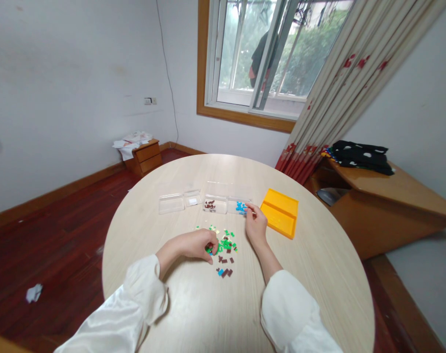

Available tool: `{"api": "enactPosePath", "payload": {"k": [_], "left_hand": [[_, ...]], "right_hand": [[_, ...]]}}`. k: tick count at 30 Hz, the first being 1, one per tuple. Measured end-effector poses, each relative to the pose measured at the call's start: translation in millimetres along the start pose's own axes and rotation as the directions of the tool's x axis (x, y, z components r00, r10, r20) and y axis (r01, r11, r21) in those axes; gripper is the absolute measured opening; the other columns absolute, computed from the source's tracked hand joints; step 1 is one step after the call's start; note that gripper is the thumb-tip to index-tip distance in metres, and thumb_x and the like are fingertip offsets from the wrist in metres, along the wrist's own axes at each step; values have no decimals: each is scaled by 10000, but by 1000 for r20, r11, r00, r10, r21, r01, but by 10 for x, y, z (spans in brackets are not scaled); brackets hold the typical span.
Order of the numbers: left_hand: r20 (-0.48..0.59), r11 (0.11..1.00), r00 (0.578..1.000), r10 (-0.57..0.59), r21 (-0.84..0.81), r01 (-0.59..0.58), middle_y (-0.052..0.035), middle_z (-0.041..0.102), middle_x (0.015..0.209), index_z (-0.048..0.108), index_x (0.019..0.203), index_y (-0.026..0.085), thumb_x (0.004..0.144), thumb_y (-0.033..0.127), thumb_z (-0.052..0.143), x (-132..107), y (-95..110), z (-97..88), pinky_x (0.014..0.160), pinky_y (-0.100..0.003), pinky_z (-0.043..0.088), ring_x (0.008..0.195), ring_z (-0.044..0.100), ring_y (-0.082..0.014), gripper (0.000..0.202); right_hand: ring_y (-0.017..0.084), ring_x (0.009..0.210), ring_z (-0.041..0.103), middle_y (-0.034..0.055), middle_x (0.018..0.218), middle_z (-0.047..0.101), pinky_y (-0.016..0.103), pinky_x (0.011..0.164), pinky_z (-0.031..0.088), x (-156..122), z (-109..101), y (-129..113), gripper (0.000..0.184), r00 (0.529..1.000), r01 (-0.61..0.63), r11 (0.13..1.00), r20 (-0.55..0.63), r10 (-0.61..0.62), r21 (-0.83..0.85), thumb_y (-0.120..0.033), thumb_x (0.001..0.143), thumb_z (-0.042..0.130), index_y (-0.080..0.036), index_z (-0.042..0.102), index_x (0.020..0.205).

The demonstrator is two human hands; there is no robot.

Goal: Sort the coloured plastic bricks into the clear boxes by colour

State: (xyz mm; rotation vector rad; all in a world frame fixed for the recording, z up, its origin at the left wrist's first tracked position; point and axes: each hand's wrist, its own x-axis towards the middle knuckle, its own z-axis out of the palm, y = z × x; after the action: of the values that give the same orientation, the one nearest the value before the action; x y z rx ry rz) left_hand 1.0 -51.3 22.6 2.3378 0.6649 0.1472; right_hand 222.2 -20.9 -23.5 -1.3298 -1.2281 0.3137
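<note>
Small loose bricks (226,245), green, brown and blue, lie scattered in the middle of a round pale wooden table (193,304). My left hand (197,245) rests curled at the pile's left edge, its fingers closed on small pieces I cannot make out. My right hand (255,223) reaches to a clear plastic box (241,203) holding blue bricks, thumb and finger pinched at its rim. Beside it, a second clear box (215,202) contains brown bricks. Both arms wear white sleeves.
Two more clear boxes (179,202) sit to the left on the table. A yellow tray (280,212) lies right of my right hand. Beyond stand a wooden desk with dark cloth (360,156), a curtain, a window with a person outside, and a small cabinet (146,156).
</note>
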Motion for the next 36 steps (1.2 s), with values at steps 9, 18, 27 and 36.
{"api": "enactPosePath", "payload": {"k": [9, 18, 27, 36], "left_hand": [[-11, 1000, 1000, -2, -27, 2, 21, 526, 660, 649, 669, 142, 634, 122, 734, 0, -47, 6, 566, -190, 355, 599, 469, -97, 93], [-122, 992, 992, 24, -117, -38, 10, 556, 666, 652, 639, 142, 677, 78, 621, 15, 89, 2, 607, -193, 372, 639, 492, -97, 80], [-25, 910, 997, -77, -410, 60, 41, 517, 547, 662, 714, 125, 705, 149, 614, 18, 269, 42, 477, -172, 295, 503, 406, -59, 55], [97, 961, 989, 109, -265, -80, 8, 629, 708, 711, 863, 172, 676, 31, 608, 29, 257, 104, 529, -163, 354, 573, 454, -72, 257]], "right_hand": [[201, 824, 601, 97, 911, 682, 333, 733, 461, 0, -2, -4, 296, 1000, -12, 1000, 14, 12, -4, -307, 778, 447, -151, 674, 888], [193, 798, 598, 85, 887, 684, 331, 736, 462, -5, -4, -18, 284, 1000, -11, 1000, 9, 11, 1, -305, 770, 454, -161, 680, 866], [189, 792, 601, 76, 875, 687, 328, 737, 465, -4, -4, -23, 273, 1000, -17, 1000, 11, 17, 5, -294, 762, 458, -168, 681, 855], [183, 767, 606, 75, 856, 690, 319, 711, 468, -3, 2, -31, 270, 1000, -13, 1000, 17, 13, 18, -296, 755, 449, -165, 674, 827]]}}
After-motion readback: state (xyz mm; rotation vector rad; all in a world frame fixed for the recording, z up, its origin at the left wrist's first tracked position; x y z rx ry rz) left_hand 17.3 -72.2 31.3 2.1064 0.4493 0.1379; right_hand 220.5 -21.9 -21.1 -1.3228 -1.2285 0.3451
